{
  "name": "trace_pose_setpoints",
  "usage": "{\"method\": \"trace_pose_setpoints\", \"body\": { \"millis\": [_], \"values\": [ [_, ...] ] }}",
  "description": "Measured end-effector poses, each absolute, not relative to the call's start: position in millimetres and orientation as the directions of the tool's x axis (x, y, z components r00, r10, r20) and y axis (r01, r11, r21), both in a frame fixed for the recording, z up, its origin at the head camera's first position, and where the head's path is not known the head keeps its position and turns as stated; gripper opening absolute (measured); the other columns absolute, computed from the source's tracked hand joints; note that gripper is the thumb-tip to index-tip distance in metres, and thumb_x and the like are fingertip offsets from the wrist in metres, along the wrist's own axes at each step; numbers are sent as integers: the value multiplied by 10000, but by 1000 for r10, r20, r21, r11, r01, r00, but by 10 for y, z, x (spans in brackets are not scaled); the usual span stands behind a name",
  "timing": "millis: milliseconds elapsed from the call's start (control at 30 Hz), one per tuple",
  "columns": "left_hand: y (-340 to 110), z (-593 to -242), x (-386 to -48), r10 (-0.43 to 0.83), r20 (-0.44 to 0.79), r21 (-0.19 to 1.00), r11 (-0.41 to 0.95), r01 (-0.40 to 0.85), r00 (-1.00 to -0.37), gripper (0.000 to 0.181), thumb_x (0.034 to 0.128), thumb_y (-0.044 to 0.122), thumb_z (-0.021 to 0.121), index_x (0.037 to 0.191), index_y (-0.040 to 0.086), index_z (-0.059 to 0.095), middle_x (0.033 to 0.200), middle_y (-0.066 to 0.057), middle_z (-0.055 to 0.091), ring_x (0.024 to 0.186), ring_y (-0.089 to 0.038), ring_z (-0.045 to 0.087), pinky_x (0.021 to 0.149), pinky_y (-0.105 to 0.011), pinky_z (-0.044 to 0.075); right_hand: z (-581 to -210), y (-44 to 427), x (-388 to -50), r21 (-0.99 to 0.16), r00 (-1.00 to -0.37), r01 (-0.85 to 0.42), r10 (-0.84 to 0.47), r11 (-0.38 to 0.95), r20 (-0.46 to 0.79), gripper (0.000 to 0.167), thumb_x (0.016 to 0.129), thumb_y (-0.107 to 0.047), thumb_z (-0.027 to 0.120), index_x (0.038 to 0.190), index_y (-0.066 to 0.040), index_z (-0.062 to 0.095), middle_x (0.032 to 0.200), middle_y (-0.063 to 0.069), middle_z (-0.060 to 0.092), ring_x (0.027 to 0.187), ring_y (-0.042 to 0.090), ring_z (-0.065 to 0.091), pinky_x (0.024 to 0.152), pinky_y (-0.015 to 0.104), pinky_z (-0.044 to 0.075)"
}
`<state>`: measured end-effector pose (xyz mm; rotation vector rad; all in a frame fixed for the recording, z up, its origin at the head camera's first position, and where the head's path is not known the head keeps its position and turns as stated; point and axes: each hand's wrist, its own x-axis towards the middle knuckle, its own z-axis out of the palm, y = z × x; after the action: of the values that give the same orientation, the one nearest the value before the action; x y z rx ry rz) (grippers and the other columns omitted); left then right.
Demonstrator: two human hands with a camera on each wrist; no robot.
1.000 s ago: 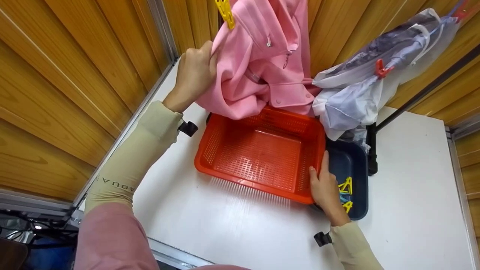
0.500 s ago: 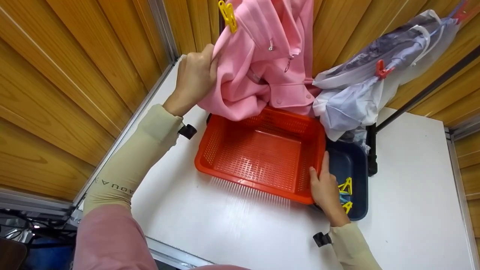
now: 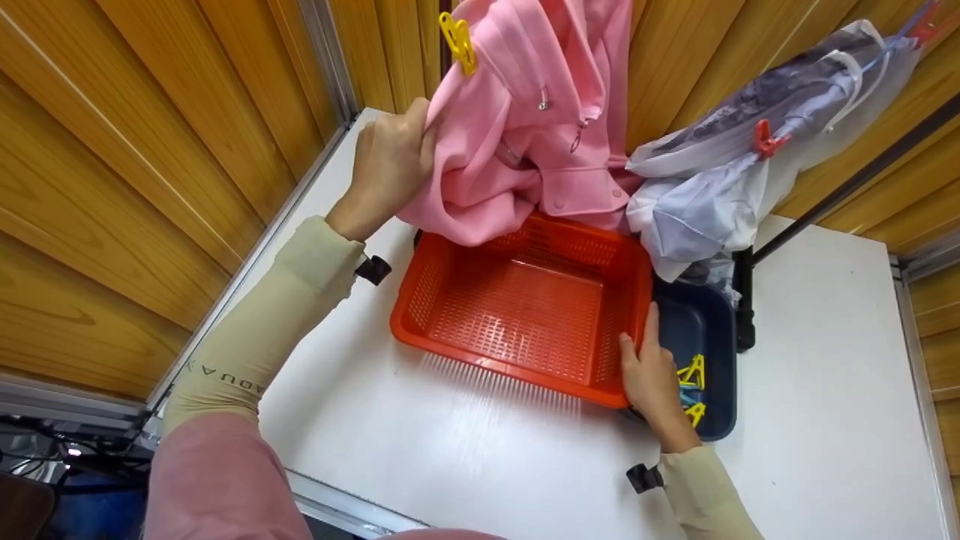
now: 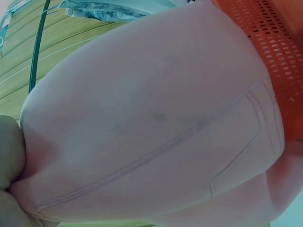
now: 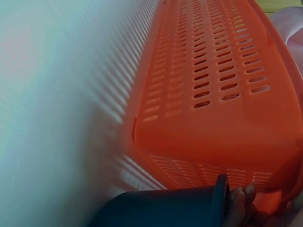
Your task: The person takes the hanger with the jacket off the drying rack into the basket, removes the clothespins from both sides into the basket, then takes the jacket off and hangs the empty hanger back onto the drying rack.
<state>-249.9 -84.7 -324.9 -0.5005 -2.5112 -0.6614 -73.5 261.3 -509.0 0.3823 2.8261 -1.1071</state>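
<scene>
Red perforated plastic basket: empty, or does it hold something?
Empty as far as visible: in the head view, the basket shows a bare perforated floor. The pink fabric garment hides part of its far end.

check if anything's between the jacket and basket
Nothing visible: the lower folds of the jacket overlap the far rim of the basket in the head view. The left hand grips the jacket's edge below a yellow clip.

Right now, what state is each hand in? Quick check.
Left hand: closed, holding the pink garment.
Right hand: closed, holding the red basket.
</scene>
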Motion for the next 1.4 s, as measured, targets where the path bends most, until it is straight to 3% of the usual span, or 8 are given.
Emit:
{"method": "trace_pose_setpoints", "body": {
  "millis": [767, 1067, 1400],
  "values": [
    [-870, -3401, -2427, 252, 600, 331, 786, 522, -760, 240, 996, 190, 489, 937, -18, 593, 680, -194, 640, 629, -376, 635, 540, -463, 462, -5081, 2625, -723, -664, -963, 268, 209, 698, -168, 706, 1039, -333, 354, 1545, -223, -124, 1408, 337, 435, 1183, 465, 541, 1022, 611, 396],
    [-900, -3462, -2389, 255, 589, 349, 775, 526, -767, 241, 1002, 206, 483, 1010, 2, 611, 706, -181, 661, 630, -342, 647, 537, -435, 470, -5080, 2605, -722, -654, -963, 270, 215, 707, -165, 704, 1037, -327, 361, 1549, -222, -110, 1396, 346, 444, 1176, 476, 543, 1005, 620, 404],
    [-928, -3545, -2346, 263, 625, 322, 771, 549, -735, 229, 995, 184, 492, 915, -10, 583, 619, -164, 599, 554, -332, 594, 498, -437, 427, -5078, 2605, -723, -659, -963, 266, 218, 703, -156, 703, 1036, -327, 366, 1552, -203, -96, 1392, 348, 446, 1172, 476, 544, 1005, 616, 407]
  ]
}}
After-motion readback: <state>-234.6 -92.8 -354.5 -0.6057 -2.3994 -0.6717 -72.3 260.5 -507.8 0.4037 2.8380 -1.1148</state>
